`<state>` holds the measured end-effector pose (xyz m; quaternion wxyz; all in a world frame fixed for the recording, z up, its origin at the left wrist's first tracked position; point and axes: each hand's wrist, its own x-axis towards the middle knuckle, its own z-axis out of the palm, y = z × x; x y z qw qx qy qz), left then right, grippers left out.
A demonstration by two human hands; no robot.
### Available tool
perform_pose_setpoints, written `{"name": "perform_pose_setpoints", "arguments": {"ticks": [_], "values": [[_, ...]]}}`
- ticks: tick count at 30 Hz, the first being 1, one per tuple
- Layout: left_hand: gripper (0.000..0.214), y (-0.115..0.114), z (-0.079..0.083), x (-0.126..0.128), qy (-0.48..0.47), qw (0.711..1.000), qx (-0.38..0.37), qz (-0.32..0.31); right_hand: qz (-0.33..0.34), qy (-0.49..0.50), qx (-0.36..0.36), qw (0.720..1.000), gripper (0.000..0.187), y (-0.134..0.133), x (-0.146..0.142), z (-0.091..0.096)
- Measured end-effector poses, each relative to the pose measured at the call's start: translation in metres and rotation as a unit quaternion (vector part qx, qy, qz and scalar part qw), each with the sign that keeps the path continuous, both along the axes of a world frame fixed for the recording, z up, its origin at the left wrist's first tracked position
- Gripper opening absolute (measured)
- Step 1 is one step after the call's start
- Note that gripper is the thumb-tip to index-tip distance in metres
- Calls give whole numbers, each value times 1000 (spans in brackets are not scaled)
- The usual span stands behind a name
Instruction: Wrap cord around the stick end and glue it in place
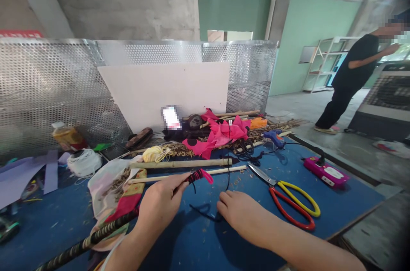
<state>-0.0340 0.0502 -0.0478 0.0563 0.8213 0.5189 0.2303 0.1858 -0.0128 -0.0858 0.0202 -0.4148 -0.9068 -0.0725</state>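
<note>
My left hand (pixel 160 200) is closed around a long stick wrapped in dark cord (pixel 107 231), which slants from the lower left up to the middle. Black and pink winding covers its far end, where a small pink loop (pixel 208 176) sticks out. Fingers curled, my right hand (pixel 238 213) rests low over the table, closed on a thin black cord (pixel 205 214). One stretch of cord runs up from that hand toward pink fabric (pixel 224 133); the fingertips are partly hidden. Scissors (pixel 285 196) with red and yellow handles lie right of my right hand, blades slightly apart.
Bamboo sticks (pixel 185 163) lie across the blue table (pixel 179 237). Behind them are yellow yarn (pixel 156 154), a blue glue gun (pixel 274 137) and a lit phone (pixel 171 117). A magenta power strip (pixel 325 172) sits at right, white string (pixel 84 162) at left. A person (pixel 355 70) stands beyond.
</note>
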Motion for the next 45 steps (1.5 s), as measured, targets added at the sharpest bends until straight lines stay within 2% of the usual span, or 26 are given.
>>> {"name": "perform_pose_setpoints", "arguments": {"ticks": [2, 4, 6, 8, 10, 12, 17, 19, 21, 24, 25, 26, 27, 29, 30, 31, 33, 35, 40, 45], "values": [[34, 0, 0, 0, -4, 1000, -4, -4, 24, -40, -18, 999, 17, 6, 0, 2], [34, 1, -1, 0, -7, 1000, -5, -6, 29, -17, -85, 996, 18, 16, 13, 12], [33, 1, -1, 0, -9, 1000, -7, -7, 0, 56, -170, 984, 15, 33, 36, 31], [33, 1, 0, 0, -10, 1000, -13, -8, -33, 100, -178, 978, 14, 55, 63, 53], [34, 1, 0, 0, -11, 1000, -21, -6, -79, 136, -146, 977, 16, 76, 87, 73], [34, 1, 1, -1, -14, 999, -29, -1, -119, 165, -102, 974, 20, 92, 98, 83], [35, 1, 4, -2, -23, 997, -72, 13, -123, 173, -78, 974, 8, 110, 90, 81], [35, 2, 8, -1, -36, 994, -100, 4, -154, 179, -44, 971, 8, 121, 94, 84], [34, 2, 13, 1, -61, 990, -128, -12, -214, 198, 25, 956, 15, 134, 105, 94], [33, 2, 21, 7, -108, 979, -166, -38, -293, 236, 167, 911, 40, 139, 115, 106], [33, 2, 23, 10, -121, 976, -177, -45, -290, 243, 210, 901, 45, 133, 112, 105], [33, 2, 25, 12, -130, 972, -187, -51, -256, 238, 264, 899, 46, 123, 105, 102], [32, 2, 27, 15, -136, 969, -197, -55, -188, 242, 286, 908, 42, 110, 95, 96], [31, 1, 31, 20, -141, 964, -218, -63, -24, 241, 244, 939, 28, 78, 67, 78], [31, 1, 32, 22, -141, 961, -227, -68, 28, 233, 211, 949, 26, 63, 52, 68], [31, 0, 33, 25, -138, 959, -237, -75, 50, 239, 189, 951, 27, 49, 37, 58], [31, -3, 34, 28, -125, 956, -252, -88, 59, 267, 161, 948, 27, 31, 14, 43], [30, -7, 33, 31, -106, 955, -259, -93, 54, 290, 149, 944, 26, 24, 1, 33], [29, -15, 24, 33, -101, 958, -246, -104, 49, 369, 138, 918, 19, 27, 1, 27], [30, -20, 20, 35, -101, 960, -247, -89, -68, 454, 3, 889, 13, 29, 6, 28]]}}
